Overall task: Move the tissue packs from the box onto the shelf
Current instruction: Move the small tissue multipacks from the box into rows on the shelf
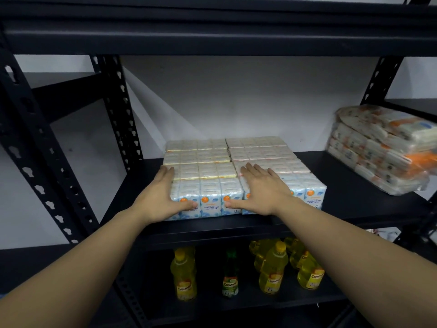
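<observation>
Observation, head view. The person stands facing a black metal shelf (354, 197) that spans the middle of the frame.

Tissue packs (210, 185) sit on the shelf at frame centre, in two columns side by side and touching, running from the front edge back toward the white wall. The front row shows blue-and-white wrappers with orange dots; the rows behind show pale tops only.

Left hand (163, 195): fingers straight and together, palm laid on the left end of the front left pack, thumb stretched across its front face. Flat contact, no curl round the pack.

Right hand (262, 190): fingers spread and straight, resting on top of the front right pack, thumb pointing left across the front face of the neighbouring pack. Also flat, nothing gripped.

The two thumb tips are near each other but apart.

At the right edge of the frame, on the same shelf and well apart from the columns, lies a clear-wrapped bundle (383, 147) of white-and-orange packs, tilted and blurred.

Lower shelf, bottom centre: yellow bottles (272, 268) standing upright, with one green bottle (230, 273) among them.
</observation>
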### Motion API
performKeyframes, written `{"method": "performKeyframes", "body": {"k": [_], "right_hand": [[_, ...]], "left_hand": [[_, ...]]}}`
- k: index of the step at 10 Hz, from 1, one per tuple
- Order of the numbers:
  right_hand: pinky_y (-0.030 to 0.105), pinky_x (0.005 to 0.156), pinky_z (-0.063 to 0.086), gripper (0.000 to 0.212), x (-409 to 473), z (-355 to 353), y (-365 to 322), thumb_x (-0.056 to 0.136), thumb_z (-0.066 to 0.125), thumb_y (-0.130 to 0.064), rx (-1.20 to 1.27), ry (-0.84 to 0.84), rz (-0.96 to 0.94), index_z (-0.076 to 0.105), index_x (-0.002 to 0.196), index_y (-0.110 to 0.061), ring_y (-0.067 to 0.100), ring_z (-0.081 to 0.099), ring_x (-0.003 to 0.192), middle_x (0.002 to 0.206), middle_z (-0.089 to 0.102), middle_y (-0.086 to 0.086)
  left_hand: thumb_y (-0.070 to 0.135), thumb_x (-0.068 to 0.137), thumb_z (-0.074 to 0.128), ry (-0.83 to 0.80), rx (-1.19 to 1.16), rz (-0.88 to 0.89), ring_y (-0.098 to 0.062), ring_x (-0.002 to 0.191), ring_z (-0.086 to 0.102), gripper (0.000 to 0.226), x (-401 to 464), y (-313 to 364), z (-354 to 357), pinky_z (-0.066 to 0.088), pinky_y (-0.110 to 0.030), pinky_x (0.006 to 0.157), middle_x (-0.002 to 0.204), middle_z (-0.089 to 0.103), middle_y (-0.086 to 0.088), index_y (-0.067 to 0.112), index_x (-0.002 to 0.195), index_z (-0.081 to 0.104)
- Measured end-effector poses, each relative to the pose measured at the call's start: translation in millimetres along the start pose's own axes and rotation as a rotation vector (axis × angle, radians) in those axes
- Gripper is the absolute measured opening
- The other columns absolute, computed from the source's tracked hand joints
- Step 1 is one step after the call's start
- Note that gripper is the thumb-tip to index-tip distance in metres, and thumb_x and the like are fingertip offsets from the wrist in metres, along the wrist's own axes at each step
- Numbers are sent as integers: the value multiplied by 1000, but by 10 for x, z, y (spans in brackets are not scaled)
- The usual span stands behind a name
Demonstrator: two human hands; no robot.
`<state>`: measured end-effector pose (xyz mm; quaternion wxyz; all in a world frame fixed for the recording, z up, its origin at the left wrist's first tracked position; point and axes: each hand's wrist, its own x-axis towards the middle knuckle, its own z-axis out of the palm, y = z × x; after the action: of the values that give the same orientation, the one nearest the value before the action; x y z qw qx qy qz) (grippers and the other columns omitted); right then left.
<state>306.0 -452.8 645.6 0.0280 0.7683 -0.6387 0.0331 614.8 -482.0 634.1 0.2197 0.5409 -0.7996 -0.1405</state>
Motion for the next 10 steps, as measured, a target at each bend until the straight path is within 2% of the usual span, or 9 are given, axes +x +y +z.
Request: {"method": "performKeyframes", "body": {"k": [2, 3, 4, 5, 7, 10], "right_hand": [[50, 127, 11, 137, -35, -8, 126, 60, 21, -107, -11, 7, -14, 9, 163, -18, 22, 10, 157, 171, 8, 4], [50, 127, 10, 137, -76, -9, 270, 60, 20, -108, -10, 4, -9, 9, 163, -18, 22, 9, 157, 171, 7, 4], [50, 127, 10, 136, -127, -16, 444, 61, 20, -107, -12, 3, -5, 8, 163, -18, 22, 9, 157, 171, 7, 4], [50, 127, 10, 135, -178, -27, 617, 62, 21, -107, -12, -1, 1, 8, 164, -19, 21, 8, 158, 172, 6, 4], [50, 127, 9, 135, -238, -43, 907, 62, 21, -107, -2, -8, -1, 7, 164, -19, 21, 8, 157, 172, 6, 4], [49, 127, 8, 133, -276, -39, 1130, 64, 23, -106, 18, -11, -8, 7, 164, -19, 20, 6, 158, 172, 5, 3]], "left_hand": [[93, 56, 66, -3, 2, 19, -17, 143, 38, 125, 4, 141, 44, 43, -45, 112, 158, 31, 6, 30, 155, 25], [96, 55, 63, -21, 31, -7, -22, 151, 28, 133, 53, 257, 126, 36, -46, 118, 166, 22, -1, 25, 159, 19], [97, 53, 60, -41, 41, -41, -20, 156, 10, 143, 89, 426, 216, 23, -43, 124, 170, 6, -5, 20, 162, 11], [97, 51, 59, -53, 41, -48, -19, 157, 4, 145, 130, 603, 293, 20, -41, 125, 171, 2, -4, 20, 163, 8], [87, 60, 67, -51, 62, -54, -19, 157, 4, 136, 208, 863, 438, 19, -41, 124, 171, 1, -5, 20, 163, 8], [88, 60, 67, -65, 59, -69, -18, 157, 2, 135, 269, 1036, 557, 19, -41, 124, 170, -2, -3, 25, 163, 6]]}}
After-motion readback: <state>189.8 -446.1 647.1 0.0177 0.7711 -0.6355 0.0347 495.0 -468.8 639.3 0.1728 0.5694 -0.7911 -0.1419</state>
